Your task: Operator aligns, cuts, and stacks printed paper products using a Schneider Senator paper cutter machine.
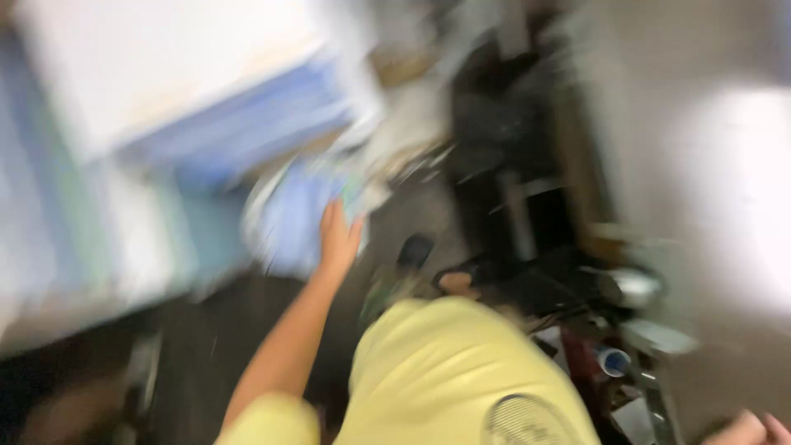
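Note:
The whole view is smeared by motion. My left hand [339,239] reaches forward on a bare arm and grips the edge of a light blue and white bundle [288,218], perhaps cloth or a bag. Its thumb lies on the right side of that bundle. Only the knuckles of my right hand [746,430] show at the bottom right corner, and whether it holds anything is hidden. My yellow shirt [437,371] fills the lower middle.
A white and blue surface [165,82] spreads across the upper left. A dark machine or frame [511,189] stands in the middle right. Small items, among them a blue-rimmed cup [614,361], lie at lower right. A sandalled foot [457,283] rests on the dark floor.

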